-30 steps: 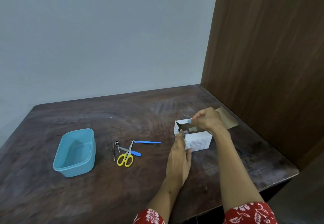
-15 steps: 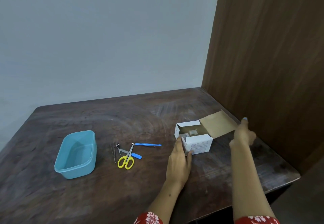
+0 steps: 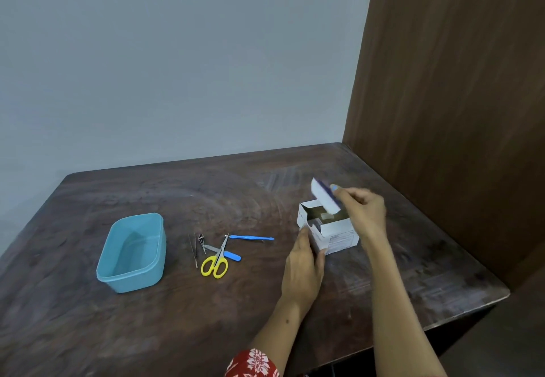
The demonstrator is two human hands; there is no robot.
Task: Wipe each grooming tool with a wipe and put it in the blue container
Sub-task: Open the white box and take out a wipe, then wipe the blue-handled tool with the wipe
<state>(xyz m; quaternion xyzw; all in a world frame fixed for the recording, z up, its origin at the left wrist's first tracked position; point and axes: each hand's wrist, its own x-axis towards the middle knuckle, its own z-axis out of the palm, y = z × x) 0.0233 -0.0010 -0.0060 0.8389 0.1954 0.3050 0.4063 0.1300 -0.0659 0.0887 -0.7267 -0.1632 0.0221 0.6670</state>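
Found the grooming tools (image 3: 218,251) lying unwiped in a loose cluster on the table (image 3: 206,332), near the blue container (image 3: 132,281), itself holding nothing. Counted five, as near as could be told: yellow scissors (image 3: 214,265), tweezers (image 3: 193,248), a small metal tool (image 3: 201,241), a blue-handled piece (image 3: 231,255) under the scissors, and a thin blue pick (image 3: 250,238). Counted one container, one white box (image 3: 339,238), two hands.

Judged the step as fetching a wipe. Saw the right hand (image 3: 364,214) pinching a flat white piece (image 3: 324,197) over the open box; could not tell sachet from flap. Saw the left hand (image 3: 303,270), fingers straight, pressed against the box's near side. Next, probably: needed a wipe freed and unfolded, then a first tool picked up.
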